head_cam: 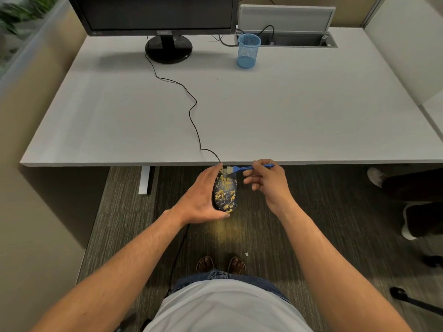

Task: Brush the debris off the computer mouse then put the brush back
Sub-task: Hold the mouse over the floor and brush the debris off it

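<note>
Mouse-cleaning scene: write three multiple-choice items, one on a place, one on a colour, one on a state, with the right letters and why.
1. Where is the mouse?
A. Beside the monitor
B. Held off the desk's near edge, above the carpet
C. In the mesh cup

2. What colour is the brush handle?
A. Blue
B. Red
C. White

3. What is the mouse's state?
A. Clean
B. Wrapped in cloth
C. Speckled with yellow debris

Answers: 1 B, the left hand holds it in front of the desk; 2 A, the handle in the right hand is blue; 3 C, yellow bits cover its top.

L grip [203, 197] cupped, R grip [266, 178] pinched
</note>
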